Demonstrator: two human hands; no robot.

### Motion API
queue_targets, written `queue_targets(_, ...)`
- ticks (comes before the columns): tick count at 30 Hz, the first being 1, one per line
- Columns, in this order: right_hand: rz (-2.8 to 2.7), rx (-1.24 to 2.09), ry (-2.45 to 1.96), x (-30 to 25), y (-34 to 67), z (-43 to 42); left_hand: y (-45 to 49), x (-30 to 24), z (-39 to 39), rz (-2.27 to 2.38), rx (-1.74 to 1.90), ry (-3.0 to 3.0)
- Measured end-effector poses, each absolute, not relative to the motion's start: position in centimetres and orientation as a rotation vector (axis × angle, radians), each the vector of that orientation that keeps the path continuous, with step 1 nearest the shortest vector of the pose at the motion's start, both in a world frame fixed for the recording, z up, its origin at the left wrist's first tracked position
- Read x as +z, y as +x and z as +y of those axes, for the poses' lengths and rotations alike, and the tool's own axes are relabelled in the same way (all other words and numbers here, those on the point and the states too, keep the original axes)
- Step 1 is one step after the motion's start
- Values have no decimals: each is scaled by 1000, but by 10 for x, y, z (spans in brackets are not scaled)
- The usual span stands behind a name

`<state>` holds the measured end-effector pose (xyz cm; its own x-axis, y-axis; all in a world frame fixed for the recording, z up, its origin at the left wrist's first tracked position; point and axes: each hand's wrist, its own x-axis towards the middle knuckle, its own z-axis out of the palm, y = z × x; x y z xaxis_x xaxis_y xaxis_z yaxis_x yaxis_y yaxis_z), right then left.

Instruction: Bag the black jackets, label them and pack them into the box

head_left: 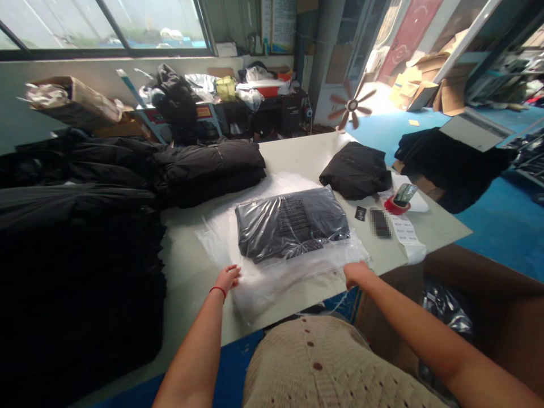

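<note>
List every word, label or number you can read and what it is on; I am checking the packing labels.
No text reads clearly.
Wall poster: print too small.
Yellow-and-red label at the back: blurred.
White paper strip on the table: print too small.
Small black tag: too small.
Clear bag: no print visible.

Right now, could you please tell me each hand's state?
Left hand: touching the plastic bag, grip cannot be told.
Right hand: closed on the plastic bag.
</note>
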<state>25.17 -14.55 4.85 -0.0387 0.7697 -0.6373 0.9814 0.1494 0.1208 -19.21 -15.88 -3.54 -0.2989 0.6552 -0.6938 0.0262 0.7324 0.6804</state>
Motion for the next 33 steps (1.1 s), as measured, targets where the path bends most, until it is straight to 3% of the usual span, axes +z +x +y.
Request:
queue_targets(4,2226,-291,1735,55,218,-136,-203,-43,-181,1772,832,752)
queue_targets(9,2707,-336,1587,53,161,-108,-209,-52,-212,1901,769,1750)
queue_targets(19,2789,-554,1089,31,124,-68,-194,-35,-191,1554,411,2558)
queue_targets(24,2724,-604,1089,27,123,-62,-199,-17,-176,1270,219,2418)
queue_targets(33,2564,-682,1229,27,120,-55,-211,-11,-161,1580,229,1893)
